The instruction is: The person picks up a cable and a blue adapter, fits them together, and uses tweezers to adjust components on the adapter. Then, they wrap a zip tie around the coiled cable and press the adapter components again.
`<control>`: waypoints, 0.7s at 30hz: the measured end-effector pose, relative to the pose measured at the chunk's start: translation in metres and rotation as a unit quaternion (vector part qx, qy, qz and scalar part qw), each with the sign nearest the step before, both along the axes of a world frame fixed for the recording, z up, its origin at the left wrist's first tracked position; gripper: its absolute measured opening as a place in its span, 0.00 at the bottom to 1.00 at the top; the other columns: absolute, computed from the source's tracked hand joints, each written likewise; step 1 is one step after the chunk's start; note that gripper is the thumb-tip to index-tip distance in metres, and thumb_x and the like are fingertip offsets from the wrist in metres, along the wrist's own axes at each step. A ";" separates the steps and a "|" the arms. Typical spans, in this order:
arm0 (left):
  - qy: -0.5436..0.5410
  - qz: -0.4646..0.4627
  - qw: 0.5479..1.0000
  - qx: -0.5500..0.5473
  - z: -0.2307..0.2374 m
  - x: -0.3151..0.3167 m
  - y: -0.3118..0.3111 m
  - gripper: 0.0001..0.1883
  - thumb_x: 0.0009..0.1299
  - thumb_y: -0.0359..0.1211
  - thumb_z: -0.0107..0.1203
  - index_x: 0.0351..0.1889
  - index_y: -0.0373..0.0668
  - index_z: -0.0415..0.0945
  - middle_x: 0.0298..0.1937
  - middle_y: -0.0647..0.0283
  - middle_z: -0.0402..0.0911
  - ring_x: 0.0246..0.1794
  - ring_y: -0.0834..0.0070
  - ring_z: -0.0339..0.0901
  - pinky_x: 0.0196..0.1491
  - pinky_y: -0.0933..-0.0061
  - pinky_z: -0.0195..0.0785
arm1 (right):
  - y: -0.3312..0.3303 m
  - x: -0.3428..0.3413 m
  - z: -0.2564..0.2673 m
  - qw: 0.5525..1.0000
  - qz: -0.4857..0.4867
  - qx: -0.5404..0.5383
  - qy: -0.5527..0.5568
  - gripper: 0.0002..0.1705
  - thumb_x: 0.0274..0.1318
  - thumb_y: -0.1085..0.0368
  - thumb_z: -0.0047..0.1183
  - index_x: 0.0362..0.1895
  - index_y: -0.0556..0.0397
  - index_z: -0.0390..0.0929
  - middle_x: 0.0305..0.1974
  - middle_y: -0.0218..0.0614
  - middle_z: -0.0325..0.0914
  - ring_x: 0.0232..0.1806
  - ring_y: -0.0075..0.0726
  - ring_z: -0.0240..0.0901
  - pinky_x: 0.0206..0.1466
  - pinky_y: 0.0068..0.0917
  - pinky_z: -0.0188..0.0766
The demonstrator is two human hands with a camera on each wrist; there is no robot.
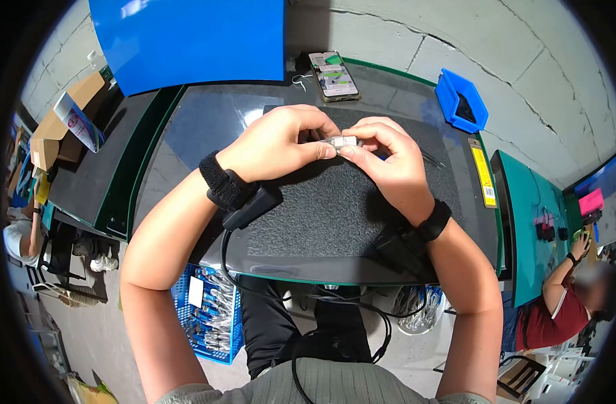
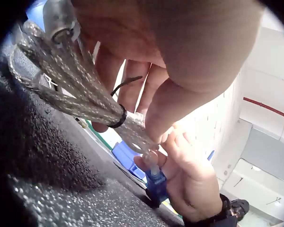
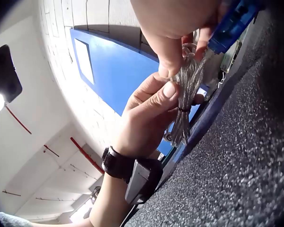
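Note:
A coiled bundle of clear-sheathed, silvery cable (image 2: 61,85) is held in both hands above the dark mat (image 1: 308,209). Around its middle runs a black tie (image 2: 119,117), one loose end sticking out. My left hand (image 1: 281,143) pinches the bundle between thumb and fingers close to that tie. Opposite it, my right hand (image 1: 397,165) grips the other end, thumb and fingertips meeting the left ones. A translucent blue plug (image 3: 232,29) on the cable sits under the right hand's fingers. In the head view a small whitish piece (image 1: 345,141) shows between the fingertips.
A phone (image 1: 333,75) lies at the table's back, with a blue bin (image 1: 461,101) and a yellow-labelled strip (image 1: 483,173) to the right. Below the front edge stands a blue basket (image 1: 236,337) of cables. Another person (image 1: 557,303) works at far right.

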State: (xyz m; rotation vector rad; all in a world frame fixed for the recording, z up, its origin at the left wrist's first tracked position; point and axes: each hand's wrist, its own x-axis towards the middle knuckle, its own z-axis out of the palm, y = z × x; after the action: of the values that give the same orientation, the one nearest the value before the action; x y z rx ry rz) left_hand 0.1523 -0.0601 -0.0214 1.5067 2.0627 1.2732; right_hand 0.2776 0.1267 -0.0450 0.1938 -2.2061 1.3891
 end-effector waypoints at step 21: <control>0.128 -0.013 0.992 0.015 -0.002 -0.002 0.001 0.11 0.68 0.32 0.65 0.43 0.36 0.82 0.41 0.60 0.83 0.43 0.66 0.78 0.46 0.67 0.71 | 0.002 0.000 0.001 0.999 0.012 0.007 -0.029 0.12 0.55 0.70 0.66 0.44 0.58 0.84 0.44 0.34 0.76 0.36 0.19 0.77 0.42 0.18 0.75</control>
State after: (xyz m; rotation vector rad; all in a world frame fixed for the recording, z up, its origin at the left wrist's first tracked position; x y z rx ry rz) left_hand 0.1505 -0.0592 -0.0235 1.7860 2.1773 1.1585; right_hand 0.2772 0.1290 -0.0437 0.1880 -2.2684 1.4078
